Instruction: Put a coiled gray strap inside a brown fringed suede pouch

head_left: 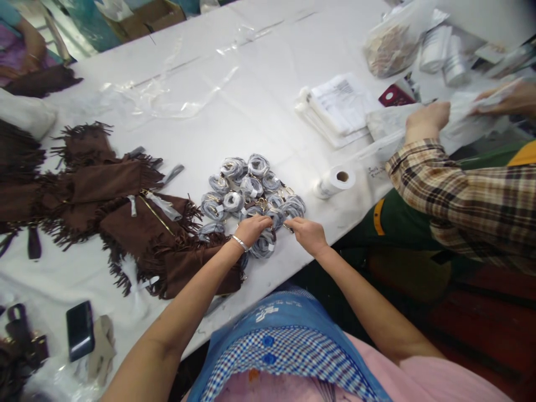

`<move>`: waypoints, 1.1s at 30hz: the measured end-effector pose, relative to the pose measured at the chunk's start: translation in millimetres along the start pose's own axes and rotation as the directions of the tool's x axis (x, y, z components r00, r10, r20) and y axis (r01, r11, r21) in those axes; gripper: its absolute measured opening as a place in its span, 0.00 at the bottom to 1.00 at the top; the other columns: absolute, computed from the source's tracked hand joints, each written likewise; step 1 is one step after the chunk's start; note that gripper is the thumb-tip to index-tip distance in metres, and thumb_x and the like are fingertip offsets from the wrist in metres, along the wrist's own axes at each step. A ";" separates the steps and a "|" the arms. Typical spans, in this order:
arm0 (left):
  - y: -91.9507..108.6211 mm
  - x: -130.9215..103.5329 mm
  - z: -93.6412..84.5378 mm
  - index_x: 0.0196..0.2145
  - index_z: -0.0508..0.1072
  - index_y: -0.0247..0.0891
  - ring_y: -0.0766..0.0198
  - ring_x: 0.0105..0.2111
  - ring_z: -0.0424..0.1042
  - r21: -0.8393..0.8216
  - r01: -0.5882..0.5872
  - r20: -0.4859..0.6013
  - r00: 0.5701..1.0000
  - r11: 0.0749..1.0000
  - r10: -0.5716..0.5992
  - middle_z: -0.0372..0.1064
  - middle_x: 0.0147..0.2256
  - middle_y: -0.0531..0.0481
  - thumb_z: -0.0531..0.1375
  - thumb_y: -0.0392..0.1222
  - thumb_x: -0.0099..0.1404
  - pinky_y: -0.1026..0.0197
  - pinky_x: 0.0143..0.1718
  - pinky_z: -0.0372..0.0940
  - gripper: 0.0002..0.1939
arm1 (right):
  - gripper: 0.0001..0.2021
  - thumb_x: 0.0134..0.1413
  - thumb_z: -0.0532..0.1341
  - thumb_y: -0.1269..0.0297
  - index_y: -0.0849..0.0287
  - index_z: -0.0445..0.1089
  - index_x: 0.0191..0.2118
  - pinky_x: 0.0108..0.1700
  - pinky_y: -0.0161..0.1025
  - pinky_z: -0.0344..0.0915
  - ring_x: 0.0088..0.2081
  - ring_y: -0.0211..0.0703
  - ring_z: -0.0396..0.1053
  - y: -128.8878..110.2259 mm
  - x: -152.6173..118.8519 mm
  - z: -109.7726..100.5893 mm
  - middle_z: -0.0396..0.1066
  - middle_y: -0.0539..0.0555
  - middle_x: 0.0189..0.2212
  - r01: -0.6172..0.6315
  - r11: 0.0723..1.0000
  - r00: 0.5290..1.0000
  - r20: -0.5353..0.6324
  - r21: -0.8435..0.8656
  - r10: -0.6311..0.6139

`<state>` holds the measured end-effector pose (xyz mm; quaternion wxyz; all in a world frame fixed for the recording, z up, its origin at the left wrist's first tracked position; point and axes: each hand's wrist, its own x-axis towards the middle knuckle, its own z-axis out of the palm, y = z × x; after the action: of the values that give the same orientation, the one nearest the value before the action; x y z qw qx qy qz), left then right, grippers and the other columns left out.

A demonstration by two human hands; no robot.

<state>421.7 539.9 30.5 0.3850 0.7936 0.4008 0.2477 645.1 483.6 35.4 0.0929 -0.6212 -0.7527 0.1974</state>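
Several coiled straps [233,202] wrapped in grey-white material, with gold-coloured metal clasps, lie clustered on the white table [268,111] in front of me. My left hand [253,229], with a silver bracelet at its wrist, reaches over the near side of the cluster. Its fingers are closed at one of the coils; their tips are partly hidden. To the right of it, my right hand [309,235] pinches a small gold clasp [288,226] at the edge of the pile. One more wrapped coil [263,244] sits just below and between the hands.
Brown fringed bags [138,218] spread over the left side. A white roll [337,181] and stacked plastic bags [339,106] stand to the right. A co-worker in a plaid sleeve [469,195] handles clear plastic there. A phone [80,330] lies lower left; another person sits far left.
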 end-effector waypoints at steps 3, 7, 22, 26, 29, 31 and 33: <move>-1.1 0.8 6.0 0.30 0.76 0.45 0.63 0.28 0.68 -0.010 0.056 0.011 0.998 0.998 -0.056 0.73 0.31 0.51 0.62 0.27 0.55 0.65 0.32 0.61 0.12 | 0.15 0.63 0.54 0.64 0.44 0.72 0.51 0.34 0.35 0.60 0.40 0.41 0.72 -12.1 3.7 8.7 0.76 0.48 0.43 0.003 0.997 1.000 0.026 0.081 -0.005; -2.5 3.3 14.5 0.30 0.76 0.42 0.60 0.30 0.70 -0.010 0.115 0.029 0.993 0.993 -0.115 0.71 0.29 0.50 0.60 0.26 0.55 0.63 0.35 0.62 0.11 | 0.14 0.63 0.54 0.60 0.47 0.74 0.49 0.36 0.35 0.62 0.41 0.42 0.72 -18.3 11.1 26.2 0.77 0.50 0.41 -0.050 0.965 0.998 0.039 0.256 0.042; 10.5 -10.8 15.5 0.52 0.70 0.45 0.58 0.40 0.72 0.187 0.139 0.041 0.988 0.972 -0.150 0.69 0.44 0.46 0.56 0.34 0.66 0.58 0.44 0.66 0.17 | 0.16 0.62 0.56 0.57 0.55 0.75 0.50 0.48 0.40 0.65 0.43 0.46 0.72 -17.8 8.5 53.1 0.76 0.56 0.44 -0.043 0.780 0.986 -0.098 0.624 0.133; 18.0 -14.2 8.4 0.51 0.70 0.43 0.60 0.41 0.72 0.187 0.095 0.055 0.993 0.978 -0.107 0.69 0.42 0.47 0.55 0.37 0.68 0.60 0.44 0.67 0.15 | 0.18 0.56 0.60 0.52 0.57 0.77 0.46 0.42 0.40 0.69 0.37 0.44 0.74 -23.3 14.0 56.9 0.78 0.55 0.40 -0.048 0.621 0.995 -0.019 0.782 0.101; 18.0 -14.3 2.3 0.50 0.71 0.41 0.63 0.40 0.72 0.151 0.083 0.040 0.995 0.985 -0.090 0.70 0.41 0.48 0.56 0.34 0.66 0.62 0.45 0.67 0.15 | 0.17 0.52 0.62 0.51 0.56 0.78 0.43 0.45 0.42 0.70 0.41 0.46 0.74 -27.9 16.9 55.3 0.79 0.54 0.41 -0.088 0.496 0.996 0.068 0.864 0.058; 16.1 -17.7 -3.8 0.49 0.71 0.40 0.65 0.37 0.73 0.117 0.100 0.003 0.995 0.988 -0.101 0.71 0.39 0.49 0.58 0.34 0.64 0.64 0.43 0.68 0.15 | 0.16 0.48 0.65 0.52 0.56 0.79 0.39 0.44 0.42 0.69 0.39 0.45 0.74 -31.2 17.9 52.9 0.79 0.53 0.38 -0.132 0.438 0.991 0.117 0.889 0.061; 13.7 -29.5 -13.3 0.51 0.70 0.40 0.66 0.34 0.74 0.091 0.158 -0.082 0.985 0.983 -0.151 0.72 0.39 0.50 0.58 0.38 0.65 0.65 0.39 0.69 0.15 | 0.15 0.44 0.68 0.53 0.58 0.80 0.35 0.41 0.40 0.68 0.35 0.43 0.73 -33.7 18.6 50.1 0.79 0.54 0.33 -0.177 0.393 0.983 0.146 0.902 0.108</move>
<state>402.1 515.7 46.8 0.3487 0.7680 0.4870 0.2267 591.6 487.5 2.0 0.3747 -0.5258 -0.4700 0.6018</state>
